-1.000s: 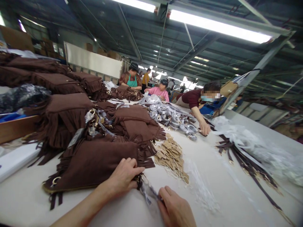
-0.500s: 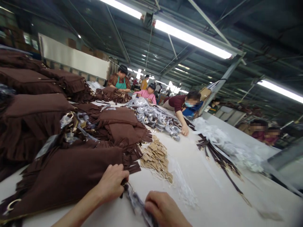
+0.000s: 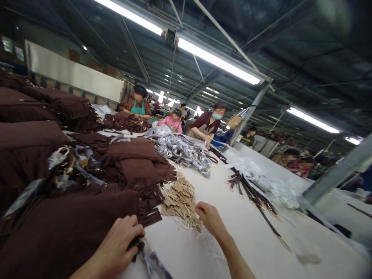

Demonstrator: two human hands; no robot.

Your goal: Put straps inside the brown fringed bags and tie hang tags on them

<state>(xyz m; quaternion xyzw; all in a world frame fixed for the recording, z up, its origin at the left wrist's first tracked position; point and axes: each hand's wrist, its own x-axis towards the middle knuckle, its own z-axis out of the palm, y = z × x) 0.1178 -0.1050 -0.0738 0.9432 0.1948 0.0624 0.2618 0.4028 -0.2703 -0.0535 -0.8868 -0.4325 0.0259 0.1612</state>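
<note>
My left hand (image 3: 122, 242) is closed on the dark end of a strap wrapped in clear plastic (image 3: 155, 263), at the front corner of a brown fringed bag (image 3: 75, 223). The strap trails away toward the bottom edge of the picture. My right hand (image 3: 211, 219) reaches to the right side of a pile of tan tags (image 3: 178, 197) with white strings. Its fingers are bent and pressed together; whatever may be between them is hidden. Thin clear plastic fasteners (image 3: 213, 248) lie on the table below that hand, partly blurred.
More brown fringed bags (image 3: 130, 155) are stacked on the left. Plastic-wrapped coiled straps (image 3: 183, 149) lie beyond the tags. Dark straps (image 3: 252, 190) and white plastic wrapping (image 3: 255, 166) spread along the right. A masked co-worker (image 3: 205, 124) stands across the table; others work farther back.
My right hand has left the wrapped strap and moved up to the tag pile. My left hand keeps its hold. The masked co-worker has straightened and drawn an arm back. The view has shifted.
</note>
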